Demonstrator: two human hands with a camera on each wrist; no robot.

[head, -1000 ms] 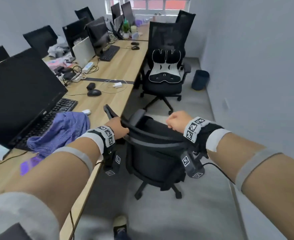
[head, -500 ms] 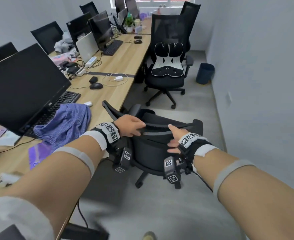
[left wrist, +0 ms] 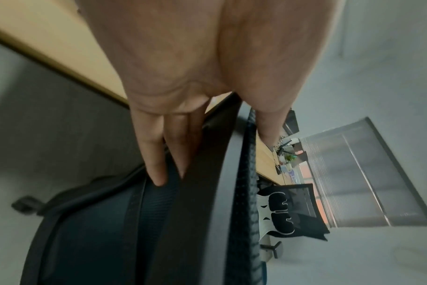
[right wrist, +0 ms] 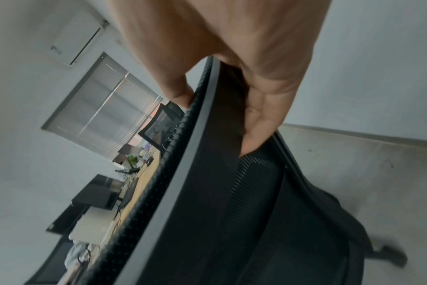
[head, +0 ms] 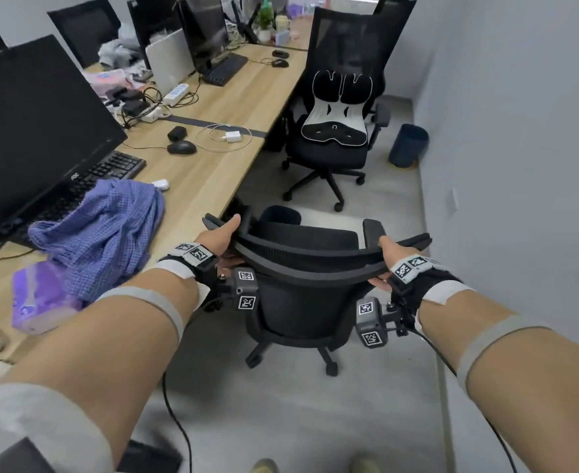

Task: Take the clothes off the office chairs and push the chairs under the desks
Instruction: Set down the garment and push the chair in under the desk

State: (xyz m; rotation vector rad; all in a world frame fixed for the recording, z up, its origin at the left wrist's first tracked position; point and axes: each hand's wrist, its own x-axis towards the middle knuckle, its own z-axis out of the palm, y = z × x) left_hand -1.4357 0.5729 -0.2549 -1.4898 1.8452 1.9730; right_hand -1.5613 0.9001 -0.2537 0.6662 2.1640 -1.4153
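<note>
A person's left hand (head: 220, 233) and right hand (head: 387, 249) grip the curved top edge of a black mesh office chair (head: 306, 285), thumbs over the rim and fingers (left wrist: 156, 154) pressed against the back of the mesh. The chair stands on its castor base on the grey floor, just beside the edge of the wooden desk (head: 192, 186). A crumpled blue checked shirt (head: 103, 230) lies on the desk near a keyboard. A second office chair (head: 335, 131) carrying a black-and-white cushion stands farther along.
</note>
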